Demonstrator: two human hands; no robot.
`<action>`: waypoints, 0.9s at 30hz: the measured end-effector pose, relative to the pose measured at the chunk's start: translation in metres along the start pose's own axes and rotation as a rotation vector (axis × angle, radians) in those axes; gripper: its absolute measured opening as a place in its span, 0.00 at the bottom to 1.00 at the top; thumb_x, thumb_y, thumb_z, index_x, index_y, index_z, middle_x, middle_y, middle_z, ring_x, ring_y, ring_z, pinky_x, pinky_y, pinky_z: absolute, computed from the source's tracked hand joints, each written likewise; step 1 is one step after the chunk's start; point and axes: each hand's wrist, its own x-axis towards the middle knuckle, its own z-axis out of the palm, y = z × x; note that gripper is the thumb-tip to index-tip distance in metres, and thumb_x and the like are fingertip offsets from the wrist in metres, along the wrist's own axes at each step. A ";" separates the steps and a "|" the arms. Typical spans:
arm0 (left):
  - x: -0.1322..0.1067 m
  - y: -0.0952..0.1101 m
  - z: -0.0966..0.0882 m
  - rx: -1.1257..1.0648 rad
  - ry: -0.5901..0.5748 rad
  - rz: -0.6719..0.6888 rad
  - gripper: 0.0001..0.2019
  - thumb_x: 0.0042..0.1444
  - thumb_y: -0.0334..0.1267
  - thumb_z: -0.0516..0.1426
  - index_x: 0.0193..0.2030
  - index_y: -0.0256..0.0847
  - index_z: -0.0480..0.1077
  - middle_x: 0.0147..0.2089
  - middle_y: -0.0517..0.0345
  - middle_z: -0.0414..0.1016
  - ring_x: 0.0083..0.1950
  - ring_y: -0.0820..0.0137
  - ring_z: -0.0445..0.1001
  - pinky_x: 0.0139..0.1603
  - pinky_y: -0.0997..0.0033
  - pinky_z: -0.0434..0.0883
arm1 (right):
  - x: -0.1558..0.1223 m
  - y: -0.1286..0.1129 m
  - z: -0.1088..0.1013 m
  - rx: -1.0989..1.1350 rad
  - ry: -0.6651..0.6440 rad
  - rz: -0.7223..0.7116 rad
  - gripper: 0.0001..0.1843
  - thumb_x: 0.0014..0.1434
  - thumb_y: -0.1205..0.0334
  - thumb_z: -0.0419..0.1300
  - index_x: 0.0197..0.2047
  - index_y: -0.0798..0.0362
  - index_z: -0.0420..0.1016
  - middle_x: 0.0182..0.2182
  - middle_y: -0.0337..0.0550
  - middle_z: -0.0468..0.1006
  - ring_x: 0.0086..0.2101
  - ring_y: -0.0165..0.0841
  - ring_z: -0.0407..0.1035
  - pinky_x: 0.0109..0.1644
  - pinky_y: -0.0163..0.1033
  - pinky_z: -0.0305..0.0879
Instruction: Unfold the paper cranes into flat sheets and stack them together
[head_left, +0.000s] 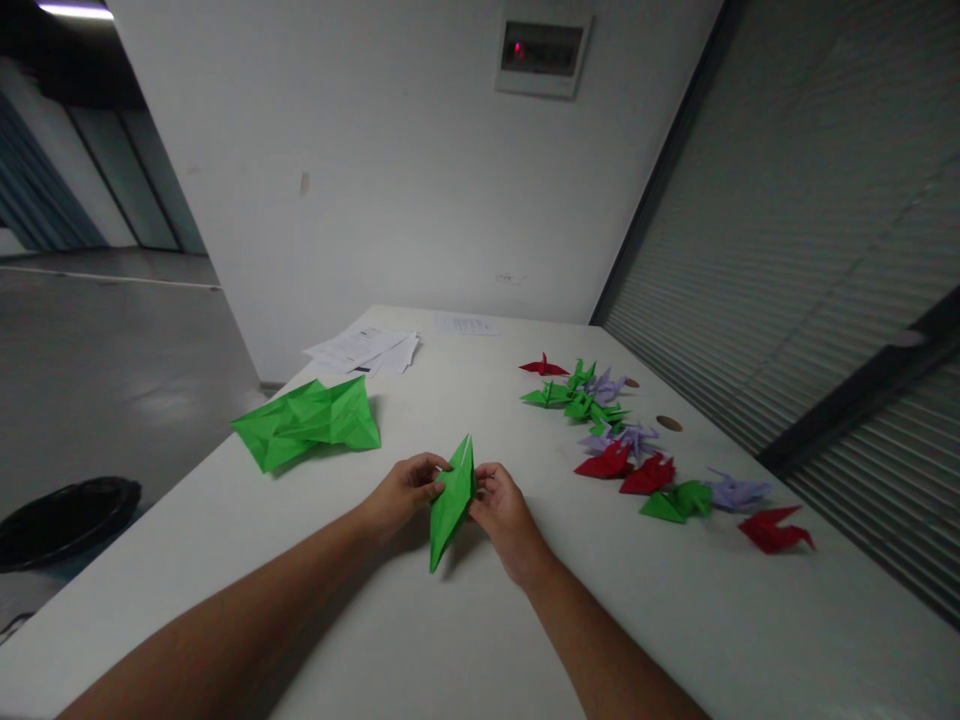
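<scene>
Between my hands is a green folded paper [452, 500], a long narrow diamond with its points toward and away from me. My left hand [411, 490] pinches its left edge, thumb on top. On the opposite edge, my right hand [504, 510] grips it with curled fingers, partly hidden behind the paper. The piece is held tilted just over the white table [405, 640]. Left of it lies a creased, partly opened green sheet [311, 425].
Along the right side sit several paper cranes: green ones [592, 408], a red one [776, 530] and a purple one [737, 490]. Printed papers [367, 350] lie at the back left. A black bin [67, 520] stands on the floor left. A wall [390, 180] and window blinds [810, 230] border the table.
</scene>
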 end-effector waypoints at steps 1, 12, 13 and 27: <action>-0.001 0.002 0.001 0.022 -0.013 0.004 0.18 0.50 0.45 0.71 0.43 0.37 0.76 0.37 0.53 0.78 0.38 0.66 0.75 0.42 0.66 0.69 | 0.001 0.001 0.000 -0.037 0.011 -0.011 0.21 0.51 0.58 0.72 0.42 0.48 0.66 0.35 0.37 0.76 0.32 0.32 0.73 0.36 0.36 0.70; -0.009 0.009 0.011 0.226 -0.159 -0.010 0.25 0.47 0.43 0.72 0.51 0.38 0.73 0.47 0.48 0.78 0.46 0.61 0.76 0.47 0.63 0.72 | 0.000 0.007 -0.003 -0.266 0.016 -0.084 0.15 0.53 0.64 0.65 0.43 0.49 0.66 0.33 0.37 0.76 0.33 0.33 0.73 0.36 0.37 0.69; -0.008 0.009 0.010 0.244 -0.131 0.002 0.20 0.50 0.44 0.70 0.47 0.37 0.74 0.44 0.49 0.78 0.45 0.62 0.76 0.45 0.64 0.71 | 0.000 0.007 -0.003 -0.271 0.023 -0.085 0.15 0.53 0.63 0.65 0.43 0.49 0.66 0.33 0.37 0.76 0.33 0.33 0.73 0.35 0.37 0.69; -0.008 0.012 0.015 -0.138 -0.009 -0.057 0.16 0.47 0.41 0.70 0.26 0.40 0.66 0.28 0.61 0.69 0.33 0.69 0.67 0.36 0.70 0.63 | 0.005 0.005 -0.008 -0.234 0.125 -0.035 0.10 0.53 0.58 0.67 0.31 0.51 0.70 0.28 0.37 0.74 0.30 0.33 0.68 0.35 0.37 0.62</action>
